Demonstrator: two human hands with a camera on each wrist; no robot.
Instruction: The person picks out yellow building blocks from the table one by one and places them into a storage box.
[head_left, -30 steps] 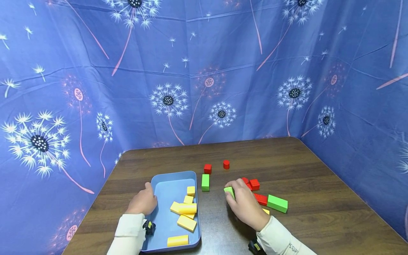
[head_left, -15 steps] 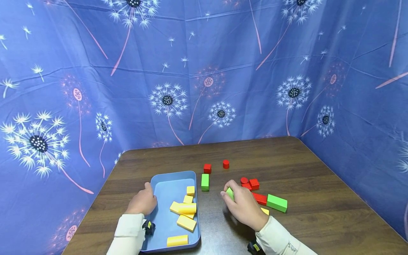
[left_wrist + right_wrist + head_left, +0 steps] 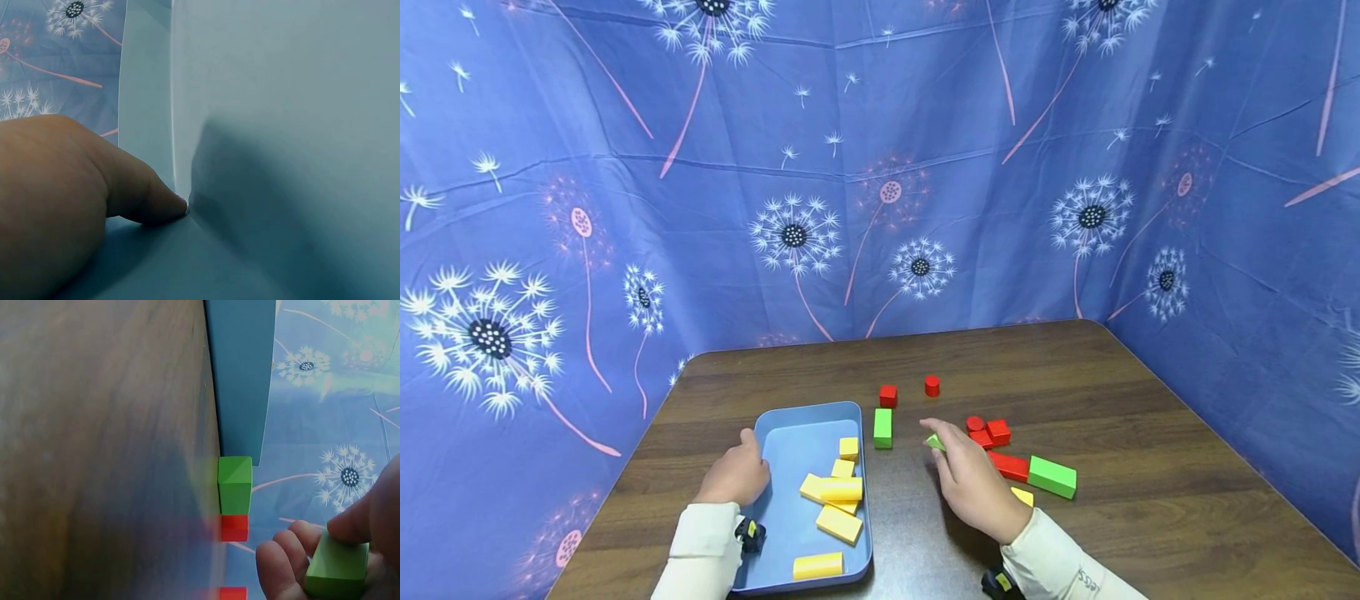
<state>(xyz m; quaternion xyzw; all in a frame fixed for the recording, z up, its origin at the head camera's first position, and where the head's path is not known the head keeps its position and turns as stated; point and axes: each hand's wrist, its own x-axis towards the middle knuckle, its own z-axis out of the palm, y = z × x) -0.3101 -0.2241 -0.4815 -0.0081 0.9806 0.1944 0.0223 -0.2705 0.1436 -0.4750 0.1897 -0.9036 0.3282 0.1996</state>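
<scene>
A green block (image 3: 337,569) is pinched by my right hand (image 3: 973,483), the thumb on one face and the fingers at the other side. Only a small part of that block shows in the head view; in the right wrist view it is held off the table. My left hand (image 3: 735,473) holds the left wall of the blue tray (image 3: 147,94), with the thumb (image 3: 147,197) pressing inside its corner; the other fingers are mostly hidden. In the tray lie several yellow blocks, among them a yellow cylinder (image 3: 841,489) and a yellow slab (image 3: 839,524).
A green block (image 3: 883,428) and a red cube (image 3: 888,396) stand just right of the tray; a red cylinder (image 3: 932,386) is farther back. Beyond my right hand lie a red cube (image 3: 998,432), a red block (image 3: 1009,466), a long green block (image 3: 1052,477) and a partly hidden yellow block (image 3: 1022,496).
My right hand's fingers have shifted and straightened a little around the green block, and less of the block shows. The left hand and tray stay put.
</scene>
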